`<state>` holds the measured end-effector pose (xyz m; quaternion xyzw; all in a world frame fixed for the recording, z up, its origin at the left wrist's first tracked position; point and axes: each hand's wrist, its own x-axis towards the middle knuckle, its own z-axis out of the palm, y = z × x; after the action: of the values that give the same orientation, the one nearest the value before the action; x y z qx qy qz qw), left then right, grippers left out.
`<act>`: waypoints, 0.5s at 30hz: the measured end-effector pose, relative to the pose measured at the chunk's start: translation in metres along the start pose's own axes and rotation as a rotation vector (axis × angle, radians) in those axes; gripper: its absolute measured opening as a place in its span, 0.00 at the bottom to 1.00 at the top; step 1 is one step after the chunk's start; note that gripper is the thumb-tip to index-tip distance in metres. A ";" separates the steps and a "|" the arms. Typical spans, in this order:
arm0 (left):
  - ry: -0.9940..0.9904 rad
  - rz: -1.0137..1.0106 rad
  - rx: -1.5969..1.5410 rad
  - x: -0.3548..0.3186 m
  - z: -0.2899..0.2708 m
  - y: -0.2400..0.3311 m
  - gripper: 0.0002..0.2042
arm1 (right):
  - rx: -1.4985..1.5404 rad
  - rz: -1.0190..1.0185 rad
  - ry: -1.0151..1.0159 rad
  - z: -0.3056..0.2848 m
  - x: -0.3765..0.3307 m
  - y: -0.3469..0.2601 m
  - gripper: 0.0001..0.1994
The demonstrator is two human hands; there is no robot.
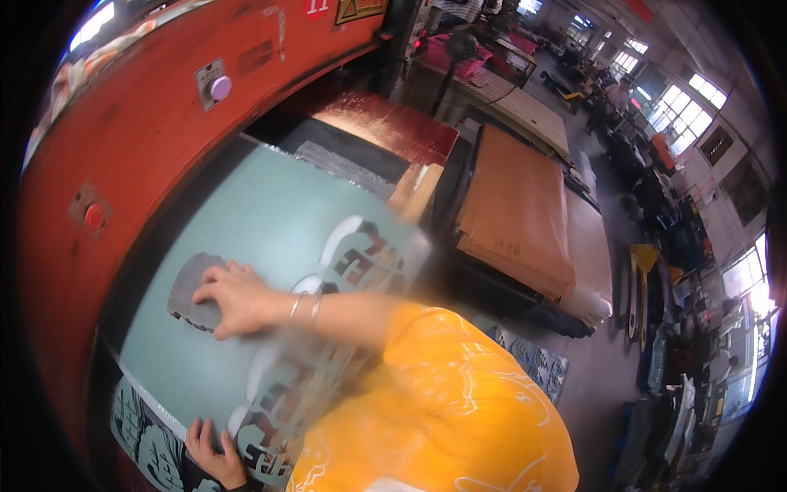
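My right hand (234, 299), with thin bangles at the wrist, lies over a dark grey cut piece (187, 289) with a scalloped edge. The fingers are on top of it and the thumb is at its near side. The piece rests on a pale green board (262, 213) under the red press (147, 123). My left hand (215, 455) grips the lower edge of a pale sheet with dark cut-out shapes (287, 410). This sheet runs blurred across the board's right side. My yellow sleeve (443, 394) covers part of it.
The press has a grey knob (220, 87) and a red button (95, 216) on its front. A stack of brown sheets (516, 213) lies on a table to the right. More patterned cut sheets (533, 361) lie on the floor. Farther right, workbenches line the windows.
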<state>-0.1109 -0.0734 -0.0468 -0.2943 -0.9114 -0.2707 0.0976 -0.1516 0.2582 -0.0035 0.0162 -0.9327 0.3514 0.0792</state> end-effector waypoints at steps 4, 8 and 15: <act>0.046 0.028 -0.014 0.003 -0.001 0.004 0.18 | -0.147 -0.005 0.019 0.027 0.002 -0.028 0.27; 0.062 -0.123 -0.065 -0.009 -0.009 0.012 0.16 | -0.352 -0.153 -0.108 0.019 -0.007 -0.024 0.38; 0.200 -0.127 -0.188 -0.007 -0.014 0.015 0.15 | -0.226 -0.143 0.013 0.031 -0.014 -0.045 0.27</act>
<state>-0.0962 -0.0739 -0.0312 -0.2154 -0.8845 -0.3885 0.1426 -0.1378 0.2035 0.0008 0.0715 -0.9623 0.2377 0.1116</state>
